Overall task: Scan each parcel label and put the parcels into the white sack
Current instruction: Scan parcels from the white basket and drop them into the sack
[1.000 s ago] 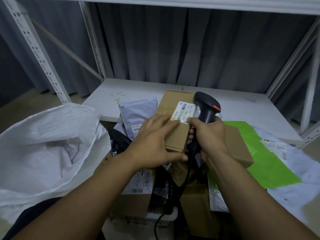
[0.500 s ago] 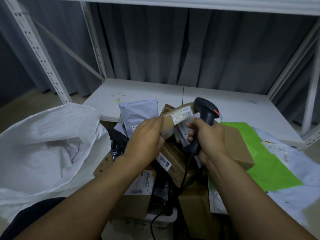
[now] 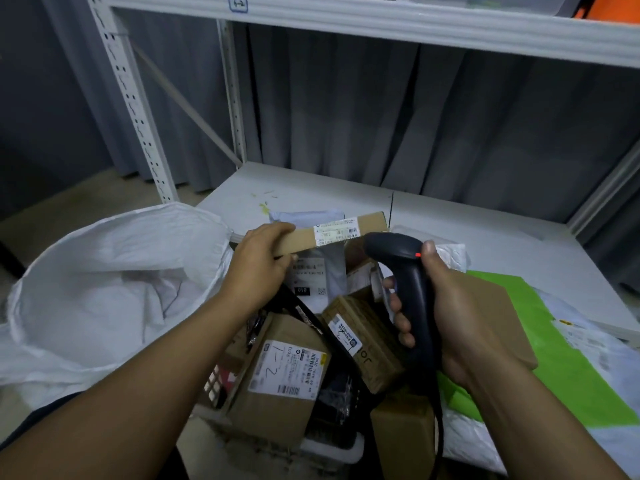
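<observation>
My left hand grips the left end of a flat brown cardboard parcel, held up on edge above the pile so that its white label faces me. My right hand grips the handle of a black barcode scanner; its head points at the label from the right and a small red light shows on it. The white sack lies open at the left, beside my left forearm. More parcels fill a bin below my hands: a labelled brown box, a smaller ribbed box and a grey mailer.
A white shelf board stretches behind the pile, with rack uprights at the left and a shelf beam overhead. A green mailer and white mailers lie at the right. The scanner cable hangs down by the bin. Grey curtains hang behind.
My left hand has lifted the flat brown parcel off the pile and turned it on edge, label toward me. The scanner in my right hand has swung up to point at that label.
</observation>
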